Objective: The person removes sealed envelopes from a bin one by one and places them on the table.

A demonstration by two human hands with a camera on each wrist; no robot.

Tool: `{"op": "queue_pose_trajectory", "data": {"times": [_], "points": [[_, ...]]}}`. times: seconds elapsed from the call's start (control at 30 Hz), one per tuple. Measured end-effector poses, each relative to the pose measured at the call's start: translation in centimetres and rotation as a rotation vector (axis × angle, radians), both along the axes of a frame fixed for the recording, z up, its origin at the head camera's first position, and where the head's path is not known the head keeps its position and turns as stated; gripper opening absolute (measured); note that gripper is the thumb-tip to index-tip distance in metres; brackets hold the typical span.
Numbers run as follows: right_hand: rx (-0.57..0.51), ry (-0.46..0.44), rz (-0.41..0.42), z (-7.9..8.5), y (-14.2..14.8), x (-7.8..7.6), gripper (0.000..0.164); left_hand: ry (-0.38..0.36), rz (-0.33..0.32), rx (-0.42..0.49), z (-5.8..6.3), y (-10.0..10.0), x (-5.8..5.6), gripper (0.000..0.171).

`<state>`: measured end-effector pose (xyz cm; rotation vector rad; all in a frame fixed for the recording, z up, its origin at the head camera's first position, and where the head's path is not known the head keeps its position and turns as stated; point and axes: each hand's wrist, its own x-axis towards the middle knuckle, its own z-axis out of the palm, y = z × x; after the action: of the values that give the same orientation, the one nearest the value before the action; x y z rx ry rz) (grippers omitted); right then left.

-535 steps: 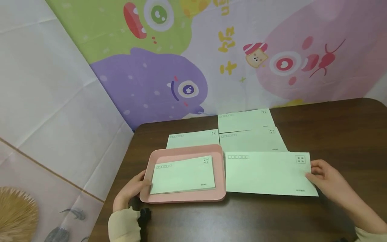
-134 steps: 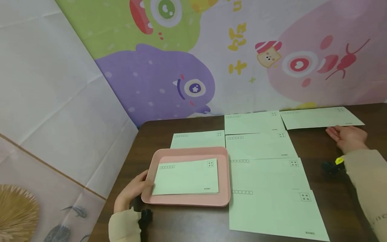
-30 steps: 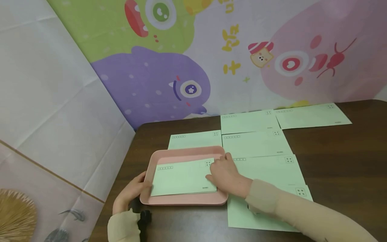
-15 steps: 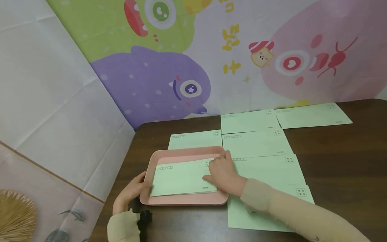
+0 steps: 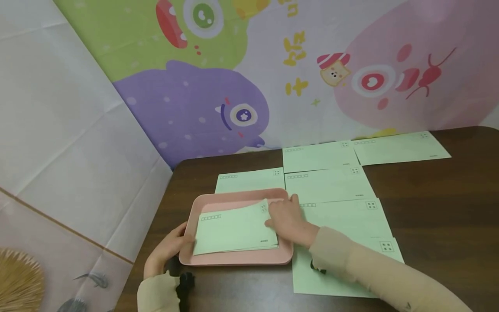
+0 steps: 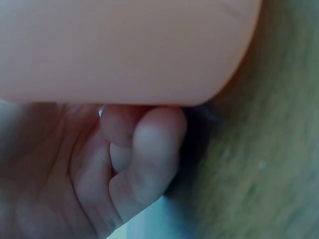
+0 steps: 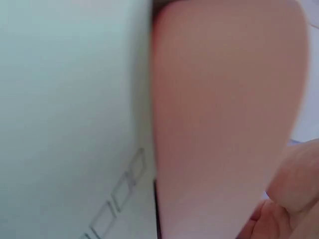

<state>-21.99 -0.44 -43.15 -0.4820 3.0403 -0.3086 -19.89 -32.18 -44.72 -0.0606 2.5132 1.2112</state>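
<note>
A pink tray [image 5: 234, 258] rests on the table, holding a small stack of pale green envelopes. My left hand [image 5: 166, 248] grips the tray's left rim; in the left wrist view curled fingers [image 6: 154, 154] press below the tray's wall. My right hand [image 5: 286, 219] reaches over the tray's right rim and pinches the right edge of the top envelope [image 5: 231, 229]. That envelope's upper right corner is bent up, and it sits slightly askew on those below. The right wrist view shows the tray's outer wall [image 7: 224, 109], with part of the hand [image 7: 299, 179] beside it.
More envelopes lie flat on the dark wooden table [image 5: 436, 208]: one behind the tray [image 5: 249, 181], a column to its right including a middle one [image 5: 327, 184], and one at back right [image 5: 401, 148]. A cartoon-printed cloth [image 5: 296, 121] hangs behind; a white panel stands left.
Since the oldest frame, envelopes have appeared in the right column and at back right. My right hand came back to the tray; in the last half second the top envelope's right end rose and shifted left.
</note>
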Motion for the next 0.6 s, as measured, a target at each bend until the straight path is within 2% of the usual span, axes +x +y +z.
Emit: {"op": "queue_pose_trajectory", "data": {"times": [0.2, 0.4, 0.6], "points": [[-0.123, -0.086, -0.004, 0.7, 0.4, -0.2, 0.034, -0.010, 0.016, -0.007, -0.1, 0.1, -0.1, 0.056], [-0.239, -0.069, 0.009, 1.1, 0.9, 0.2, 0.036, -0.010, 0.002, 0.008, 0.2, 0.1, 0.0, 0.059], [-0.483, -0.084, 0.030, 1.4, 1.3, 1.2, 0.030, 0.004, -0.010, 0.012, 0.2, 0.0, 0.0, 0.062]]}}
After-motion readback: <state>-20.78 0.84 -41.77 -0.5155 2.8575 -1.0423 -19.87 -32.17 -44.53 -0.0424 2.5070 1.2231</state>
